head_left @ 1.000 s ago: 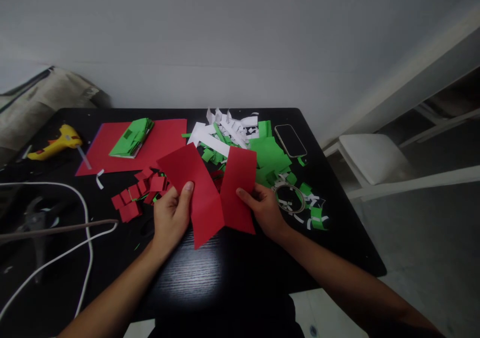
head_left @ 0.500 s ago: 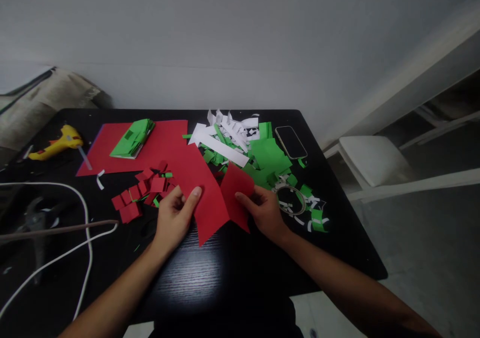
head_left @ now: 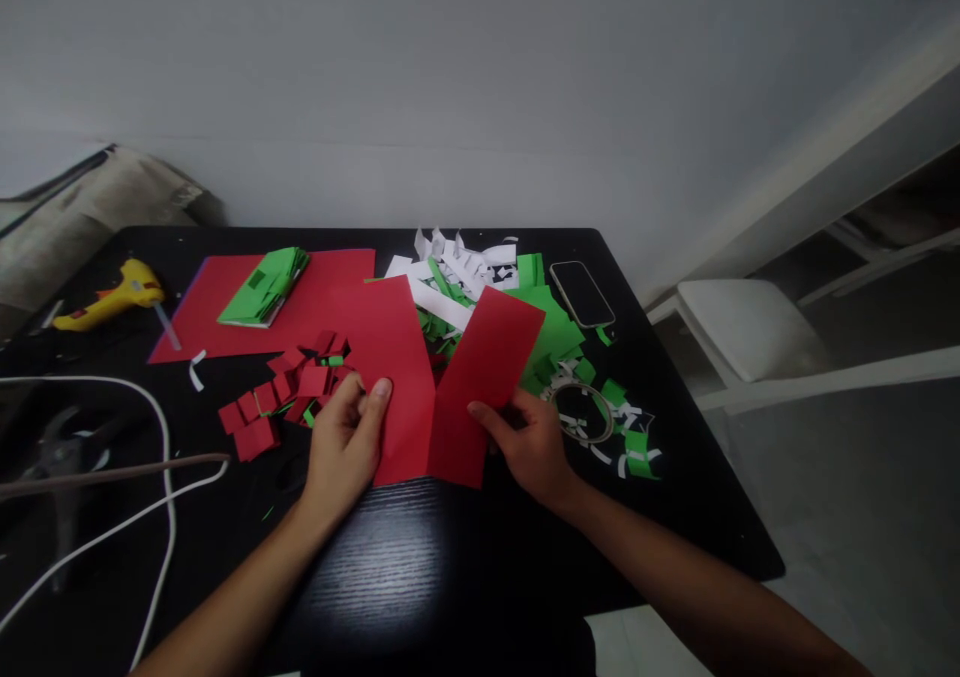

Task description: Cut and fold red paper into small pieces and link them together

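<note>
Both hands hold one creased red paper sheet [head_left: 442,382] above the black table [head_left: 420,567]. My left hand [head_left: 341,447] pinches its left half, thumb on top. My right hand [head_left: 529,442] grips the right half at its lower edge, thumb on the paper. The sheet bends along a middle crease, its two halves spread apart. A heap of small red paper squares [head_left: 274,402] lies just left of my left hand. A tape roll [head_left: 581,402] sits right of my right hand.
Green and white paper scraps [head_left: 487,287] pile up behind the sheet. A phone [head_left: 582,294] lies at the back right. A large red sheet [head_left: 225,312] bears folded green paper [head_left: 264,285]. A yellow glue gun [head_left: 112,290], white cable [head_left: 161,437] and pliers [head_left: 64,462] occupy the left.
The red sheet was folded partly together half a second ago; now its two halves are spread open again and lie lower, nearer the table.
</note>
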The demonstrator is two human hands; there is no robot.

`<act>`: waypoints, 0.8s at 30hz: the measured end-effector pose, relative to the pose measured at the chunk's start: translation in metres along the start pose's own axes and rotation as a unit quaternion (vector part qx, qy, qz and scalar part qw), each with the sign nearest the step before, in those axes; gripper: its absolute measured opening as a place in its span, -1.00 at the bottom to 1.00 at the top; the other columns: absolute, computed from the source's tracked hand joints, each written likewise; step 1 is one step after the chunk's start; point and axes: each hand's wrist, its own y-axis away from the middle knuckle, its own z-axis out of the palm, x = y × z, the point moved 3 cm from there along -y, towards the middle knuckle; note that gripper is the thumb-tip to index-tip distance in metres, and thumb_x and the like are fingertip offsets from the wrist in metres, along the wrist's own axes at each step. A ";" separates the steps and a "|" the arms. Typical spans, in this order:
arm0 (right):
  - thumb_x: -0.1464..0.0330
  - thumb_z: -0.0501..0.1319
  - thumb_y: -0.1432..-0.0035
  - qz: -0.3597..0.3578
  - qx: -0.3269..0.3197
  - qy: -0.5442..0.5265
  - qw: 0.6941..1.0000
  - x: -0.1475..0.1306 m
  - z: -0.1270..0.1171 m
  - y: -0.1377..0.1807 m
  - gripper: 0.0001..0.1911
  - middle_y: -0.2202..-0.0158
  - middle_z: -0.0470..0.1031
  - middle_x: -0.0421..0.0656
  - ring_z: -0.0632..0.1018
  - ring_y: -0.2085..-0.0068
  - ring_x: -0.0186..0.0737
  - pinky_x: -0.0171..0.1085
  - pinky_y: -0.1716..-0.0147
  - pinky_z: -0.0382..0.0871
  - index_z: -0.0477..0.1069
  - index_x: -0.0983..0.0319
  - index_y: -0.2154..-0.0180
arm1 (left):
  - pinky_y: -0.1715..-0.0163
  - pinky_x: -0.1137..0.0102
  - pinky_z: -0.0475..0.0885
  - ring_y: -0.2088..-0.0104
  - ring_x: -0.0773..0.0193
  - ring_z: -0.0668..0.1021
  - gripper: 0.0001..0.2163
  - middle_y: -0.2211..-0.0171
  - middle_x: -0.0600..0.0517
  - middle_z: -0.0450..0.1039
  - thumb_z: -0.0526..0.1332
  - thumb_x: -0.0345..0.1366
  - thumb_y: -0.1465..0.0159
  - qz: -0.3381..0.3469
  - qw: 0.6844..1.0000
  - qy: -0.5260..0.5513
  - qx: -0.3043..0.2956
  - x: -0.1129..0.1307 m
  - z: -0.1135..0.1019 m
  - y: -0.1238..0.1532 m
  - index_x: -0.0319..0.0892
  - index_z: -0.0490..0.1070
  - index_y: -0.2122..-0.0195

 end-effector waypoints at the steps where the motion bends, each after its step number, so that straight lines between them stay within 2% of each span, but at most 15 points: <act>1: 0.09 0.42 -0.12 0.003 -0.002 -0.002 1.000 0.000 0.001 0.000 -0.67 0.56 0.40 -0.25 0.34 0.56 -0.32 -0.32 0.59 0.22 0.50 0.21 0.44 | 0.62 0.49 0.07 0.59 0.41 0.14 -0.58 0.58 0.22 0.05 0.28 -0.01 -0.33 0.010 1.000 -0.014 0.002 0.000 0.000 0.001 -0.10 0.12 0.48; 8: 0.10 0.39 -0.14 0.021 -0.018 -0.018 0.999 -0.004 0.002 0.000 -0.63 0.61 0.33 -0.29 0.32 0.60 -0.38 -0.37 0.64 0.16 0.43 0.23 0.48 | 0.56 0.46 0.16 0.56 0.36 0.22 -0.68 0.56 0.19 0.13 0.20 -0.04 -0.39 0.055 0.996 -0.076 0.002 0.000 -0.004 0.003 -0.12 0.27 0.40; 14: 0.06 0.41 -0.11 0.046 -0.005 -0.055 0.997 -0.001 0.000 -0.006 -0.60 0.60 0.37 -0.29 0.33 0.62 -0.38 -0.37 0.67 0.17 0.42 0.22 0.47 | 0.53 0.44 0.23 0.53 0.33 0.32 -0.72 0.52 0.15 0.27 0.21 -0.02 -0.38 0.064 0.994 -0.083 0.042 0.001 -0.009 -0.001 -0.13 0.35 0.32; 16: 0.04 0.43 -0.07 0.059 -0.029 -0.089 0.994 -0.002 0.002 -0.006 -0.62 0.56 0.43 -0.27 0.38 0.58 -0.35 -0.37 0.62 0.27 0.48 0.22 0.43 | 0.53 0.45 0.23 0.54 0.33 0.31 -0.72 0.53 0.16 0.24 0.21 -0.02 -0.37 0.058 0.994 -0.079 0.040 0.001 -0.008 -0.001 -0.12 0.35 0.32; 18: 0.05 0.47 -0.01 0.070 -0.072 -0.121 0.988 -0.003 0.005 -0.005 -0.63 0.49 0.52 -0.24 0.50 0.48 -0.29 -0.33 0.47 0.43 0.54 0.22 0.37 | 0.53 0.45 0.24 0.54 0.33 0.30 -0.73 0.54 0.17 0.24 0.21 -0.02 -0.38 0.047 0.996 -0.069 0.033 -0.001 -0.008 -0.002 -0.12 0.36 0.29; 20: 0.07 0.49 0.02 0.076 -0.112 -0.129 0.982 -0.004 0.008 -0.003 -0.63 0.42 0.58 -0.20 0.56 0.37 -0.23 -0.28 0.32 0.49 0.58 0.22 0.35 | 0.56 0.46 0.20 0.56 0.35 0.25 -0.72 0.56 0.18 0.20 0.21 -0.02 -0.38 0.042 0.996 -0.073 0.034 -0.002 -0.008 -0.002 -0.12 0.35 0.32; 24: 0.10 0.47 -0.03 0.072 -0.136 -0.064 0.986 -0.001 0.009 0.002 -0.66 0.48 0.53 -0.20 0.48 0.45 -0.28 -0.32 0.45 0.37 0.56 0.25 0.44 | 0.58 0.47 0.18 0.56 0.35 0.26 -0.66 0.55 0.17 0.18 0.19 0.01 -0.38 0.045 0.995 -0.080 0.033 -0.001 -0.008 -0.003 -0.11 0.26 0.40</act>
